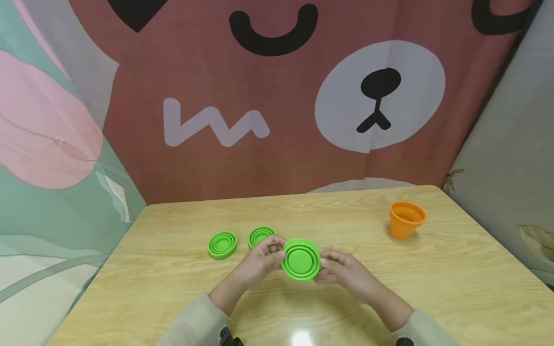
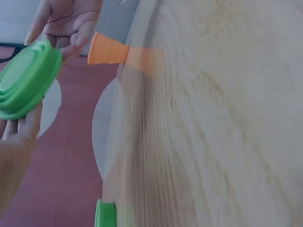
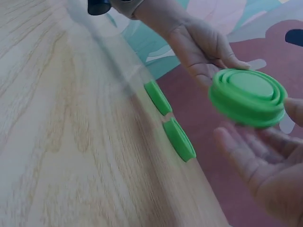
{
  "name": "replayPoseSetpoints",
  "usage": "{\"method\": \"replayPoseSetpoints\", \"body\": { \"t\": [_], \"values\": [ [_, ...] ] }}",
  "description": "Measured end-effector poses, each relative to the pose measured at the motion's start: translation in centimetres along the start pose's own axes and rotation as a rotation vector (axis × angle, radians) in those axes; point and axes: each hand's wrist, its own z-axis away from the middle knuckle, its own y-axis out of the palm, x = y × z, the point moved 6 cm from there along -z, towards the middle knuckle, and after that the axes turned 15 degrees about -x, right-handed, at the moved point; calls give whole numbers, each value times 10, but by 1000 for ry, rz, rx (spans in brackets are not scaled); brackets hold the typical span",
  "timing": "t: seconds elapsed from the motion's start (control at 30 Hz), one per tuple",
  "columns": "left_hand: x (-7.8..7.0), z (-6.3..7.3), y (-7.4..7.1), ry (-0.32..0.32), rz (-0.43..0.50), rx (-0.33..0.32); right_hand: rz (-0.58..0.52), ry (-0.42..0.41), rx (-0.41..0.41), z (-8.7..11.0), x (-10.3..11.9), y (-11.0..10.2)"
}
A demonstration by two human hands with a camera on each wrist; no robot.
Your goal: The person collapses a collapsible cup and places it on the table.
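A green collapsible cup [image 1: 300, 259], folded flat into rings, is held up over the table between both hands. My left hand [image 1: 258, 262] pinches its left rim with thumb and fingers. On the opposite rim, my right hand [image 1: 348, 275] grips with its thumb and fingertips. The right wrist view shows the folded cup [image 3: 247, 97] from the side, clear of the wood. Two more green folded cups lie on the table: one on the left [image 1: 222, 244], and another [image 1: 261, 235] partly hidden behind my left fingers.
An orange cup [image 1: 406, 220], expanded to full height, stands upright at the back right of the wooden table [image 1: 454, 269]. Behind the table's far edge hangs a cloth [image 1: 285, 163] with a bear print. Patterned cloth also hangs at the left and right sides.
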Motion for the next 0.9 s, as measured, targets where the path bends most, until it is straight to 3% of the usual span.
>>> {"method": "replayPoseSetpoints", "body": {
  "t": [0.07, 0.17, 0.3, 0.4, 0.67, 0.77, 0.9],
  "values": [
    [1, -1, -2, -13, -33, -30, -23, 90, -3, -2, -4, -1],
    [4, -4, -3, 5, -51, -26, -90, 173, 6, -4, -7, 1],
    [5, -5, 0, 36, -97, -11, -117, 212, -26, -5, -10, 1],
    [5, -4, -1, 31, -140, -26, -105, 179, -55, -5, -8, 0],
    [9, 0, -6, -118, -90, -87, 11, 88, -182, -5, -6, -5],
    [9, 0, -6, -126, -105, -65, 77, 51, -236, -5, -7, -8],
    [5, 1, -4, -92, -142, -22, 82, -27, -239, -7, -5, -9]
  ]
}}
